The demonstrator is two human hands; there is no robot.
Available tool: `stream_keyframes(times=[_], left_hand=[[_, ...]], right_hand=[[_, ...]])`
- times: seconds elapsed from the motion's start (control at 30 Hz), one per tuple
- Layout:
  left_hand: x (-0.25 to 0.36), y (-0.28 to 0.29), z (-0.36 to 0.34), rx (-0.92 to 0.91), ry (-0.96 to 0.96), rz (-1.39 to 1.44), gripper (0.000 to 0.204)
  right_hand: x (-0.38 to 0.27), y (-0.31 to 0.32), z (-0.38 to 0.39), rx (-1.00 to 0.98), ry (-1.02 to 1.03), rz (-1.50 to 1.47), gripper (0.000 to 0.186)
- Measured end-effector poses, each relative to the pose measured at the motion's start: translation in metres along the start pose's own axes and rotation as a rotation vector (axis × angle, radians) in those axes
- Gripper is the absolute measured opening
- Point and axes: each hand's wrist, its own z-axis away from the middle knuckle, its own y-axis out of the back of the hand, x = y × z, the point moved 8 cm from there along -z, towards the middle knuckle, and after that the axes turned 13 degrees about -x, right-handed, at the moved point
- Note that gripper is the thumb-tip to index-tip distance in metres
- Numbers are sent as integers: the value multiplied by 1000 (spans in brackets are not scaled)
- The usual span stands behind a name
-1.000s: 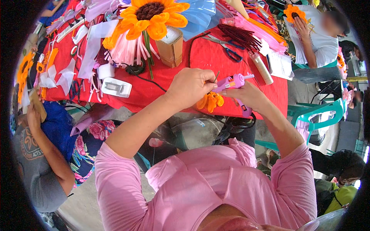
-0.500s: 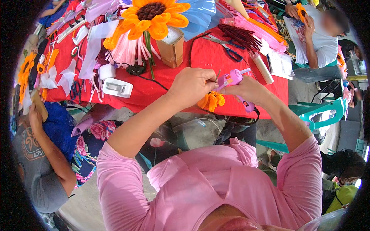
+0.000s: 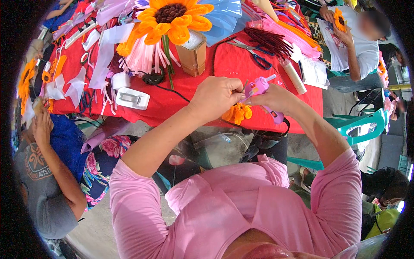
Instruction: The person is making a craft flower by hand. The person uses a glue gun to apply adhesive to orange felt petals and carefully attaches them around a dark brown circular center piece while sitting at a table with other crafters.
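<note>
My left hand (image 3: 217,96) is closed in a pinch over the near edge of the red-covered table, with a thin green stem (image 3: 246,85) poking up at its fingertips. Fuzzy orange petals (image 3: 238,114) hang just below, partly hidden by the fingers; the joint between stem and petals is out of sight. My right hand (image 3: 278,101) grips a pink-purple glue gun (image 3: 258,87) right beside the left fingertips. Its pale nozzle points up and to the right, away from the petals.
Ahead stand a large orange flower (image 3: 170,15) and a cardboard box (image 3: 191,58). Scissors (image 3: 261,60), a glue bottle (image 3: 293,77), dark red stems (image 3: 269,41) and a white dispenser (image 3: 132,99) lie around. People work at both sides; a green chair (image 3: 362,125) stands right.
The glue gun has tilted slightly, its nozzle shifting a little left and up. My left hand barely moves. The person at right has turned an orange flower; the left neighbour's hand has shifted.
</note>
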Motion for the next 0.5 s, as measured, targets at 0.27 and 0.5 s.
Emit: stream_keyframes(times=[0.27, 0.5], left_hand=[[0, 0, -1, -7, 20, 1, 14], [1, 1, -1, 10, 3, -4, 15]], right_hand=[[3, 5, 0, 8, -28, 33, 49], [15, 0, 13, 63, 38, -82, 44]])
